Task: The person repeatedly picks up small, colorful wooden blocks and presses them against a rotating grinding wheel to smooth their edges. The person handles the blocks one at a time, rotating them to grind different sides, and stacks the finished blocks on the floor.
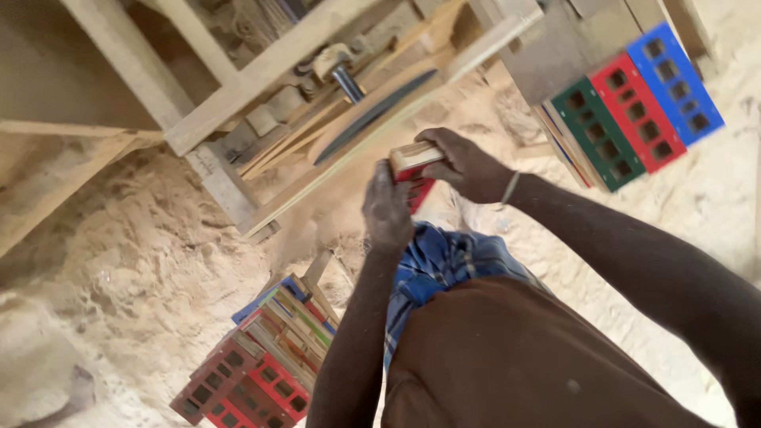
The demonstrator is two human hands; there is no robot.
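The person stood over a rough wooden saw bench (pixel 261 75) set in deep pale sawdust (pixel 135 238), holding one small flat block of wood with a red-painted face (pixel 414 162) between both hands, just in front of the bench's slanted edge. The right hand (pixel 468 166) was closed round the far end of the block, fingers wrapped over its bare top. The left hand (pixel 387 208) pressed against the near end, fingers bunched; whether it truly clamped the block or only steadied it could not be told, since its back faced the camera.

On the bench, near the block, a long dark curved blade (pixel 372 115) lay along the slot between two planks, with a dusty motor spindle (pixel 341 71) above it. To the right, well apart from the hands, a stack of perforated painted boards in green, red and blue (pixel 634 107) leaned against the bench. By the person's legs lay a looser heap of similar red, blue and green pieces (pixel 261 364).

Judged from this, the step in hand was presenting the block to the blade, with the piece held up but apparently not yet touching it. The next move would call for a firm two-handed hold, the block kept square to the slot, and fingertips kept well back from the cutting edge as the wood was eased forward.
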